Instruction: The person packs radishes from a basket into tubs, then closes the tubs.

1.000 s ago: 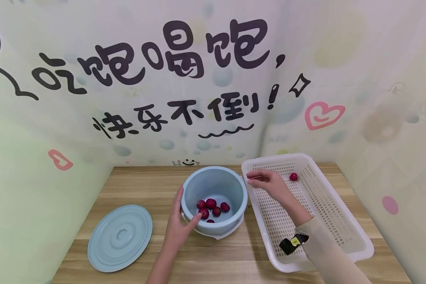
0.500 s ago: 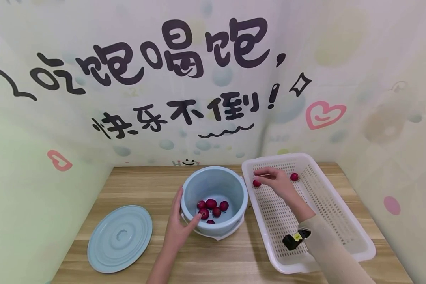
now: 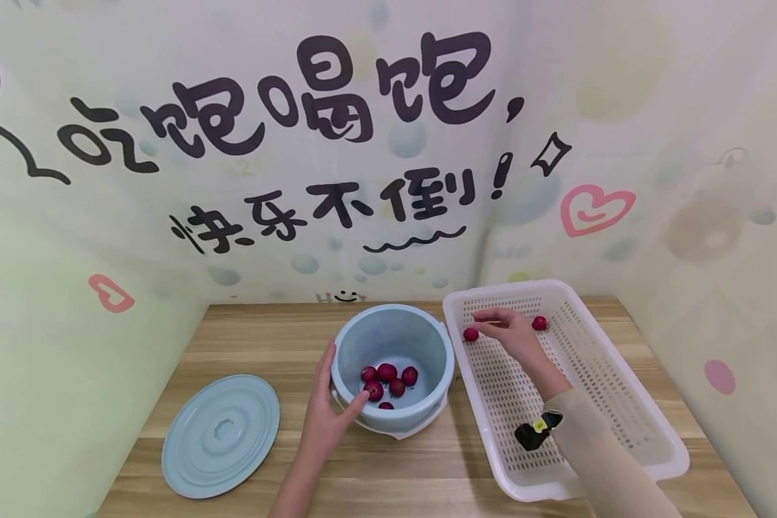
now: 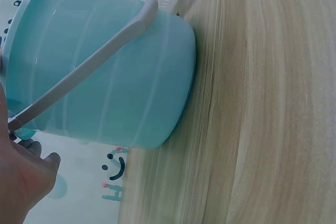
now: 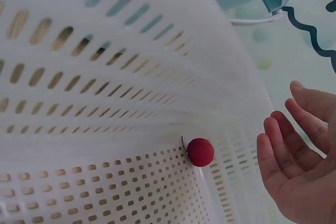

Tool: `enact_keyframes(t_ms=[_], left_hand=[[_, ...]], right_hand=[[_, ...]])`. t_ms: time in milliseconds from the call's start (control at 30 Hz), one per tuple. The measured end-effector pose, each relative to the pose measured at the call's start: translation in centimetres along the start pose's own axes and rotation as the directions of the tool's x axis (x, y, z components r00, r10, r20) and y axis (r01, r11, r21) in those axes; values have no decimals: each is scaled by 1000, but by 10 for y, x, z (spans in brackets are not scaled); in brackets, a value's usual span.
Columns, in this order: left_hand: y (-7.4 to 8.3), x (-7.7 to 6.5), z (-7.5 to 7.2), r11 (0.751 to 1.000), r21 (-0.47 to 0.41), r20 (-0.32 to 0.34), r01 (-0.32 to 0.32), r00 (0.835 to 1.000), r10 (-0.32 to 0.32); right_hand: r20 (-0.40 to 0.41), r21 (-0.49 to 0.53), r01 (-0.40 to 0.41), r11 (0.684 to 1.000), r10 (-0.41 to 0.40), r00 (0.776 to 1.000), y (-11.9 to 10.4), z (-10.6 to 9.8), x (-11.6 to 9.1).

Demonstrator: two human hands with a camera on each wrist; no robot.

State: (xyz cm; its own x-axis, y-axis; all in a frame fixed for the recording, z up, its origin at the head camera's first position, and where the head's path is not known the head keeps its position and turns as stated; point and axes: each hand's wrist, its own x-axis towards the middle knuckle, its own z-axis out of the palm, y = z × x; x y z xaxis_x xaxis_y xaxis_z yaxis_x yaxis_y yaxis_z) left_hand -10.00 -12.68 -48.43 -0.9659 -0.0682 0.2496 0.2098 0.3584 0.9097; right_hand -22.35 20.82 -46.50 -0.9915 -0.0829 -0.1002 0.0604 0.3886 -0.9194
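My left hand (image 3: 330,414) holds the light blue bucket (image 3: 391,324) at its left side, thumb at the rim. Several small round red fruits (image 3: 386,372) lie at the bottom of the bucket. In the left wrist view, the bucket's grey handle (image 4: 84,72) slants down its side. My right hand (image 3: 514,338) hovers over the back of the white basket (image 3: 621,381), fingers loosely bent and holding nothing. Close to its fingertips, one stemmed red fruit (image 5: 200,152) lies in the basket's back left corner. A second red fruit (image 3: 540,323) lies farther right, at the basket's back.
A round light blue lid (image 3: 220,435) lies flat on the wooden table (image 3: 414,482), left of the bucket. The basket stands close to the bucket's right side. Behind the table rises a printed wall cloth (image 3: 265,252).
My right hand has moved a little to the right over the basket, and the fruit in the back left corner has come into view. The left hand stays on the bucket.
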Motion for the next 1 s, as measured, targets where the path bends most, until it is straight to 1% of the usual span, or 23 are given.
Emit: enact_keyframes(t_ms=[167, 267, 533, 767, 867, 967, 1000], left_hand=[[1, 0, 0, 1000, 0, -1, -1, 1000, 1], [1, 0, 0, 1000, 1, -2, -6, 1000, 6], [-1, 1, 1, 1000, 3, 1, -6, 1000, 6], [1, 0, 1, 1000, -3, 3, 3, 1000, -3], [1, 0, 1, 1000, -3, 8, 8, 1000, -8], [1, 0, 1, 1000, -2, 9, 16, 1000, -16], [1, 0, 1, 1000, -2, 7, 18, 1000, -18]], right_hand=[[-30, -9, -10, 1000, 10, 1000, 7, 2, 4], [-39, -33, -25, 999, 24, 999, 14, 4, 9], [-23, -9, -126, 992, 126, 992, 33, 9, 21], [-42, 3, -228, 974, 228, 973, 50, 20, 32], [-68, -3, -246, 969, 245, 967, 55, 27, 34], [-108, -12, -230, 973, 227, 968, 57, 33, 36], [-123, -13, -235, 972, 232, 965, 57, 35, 37]])
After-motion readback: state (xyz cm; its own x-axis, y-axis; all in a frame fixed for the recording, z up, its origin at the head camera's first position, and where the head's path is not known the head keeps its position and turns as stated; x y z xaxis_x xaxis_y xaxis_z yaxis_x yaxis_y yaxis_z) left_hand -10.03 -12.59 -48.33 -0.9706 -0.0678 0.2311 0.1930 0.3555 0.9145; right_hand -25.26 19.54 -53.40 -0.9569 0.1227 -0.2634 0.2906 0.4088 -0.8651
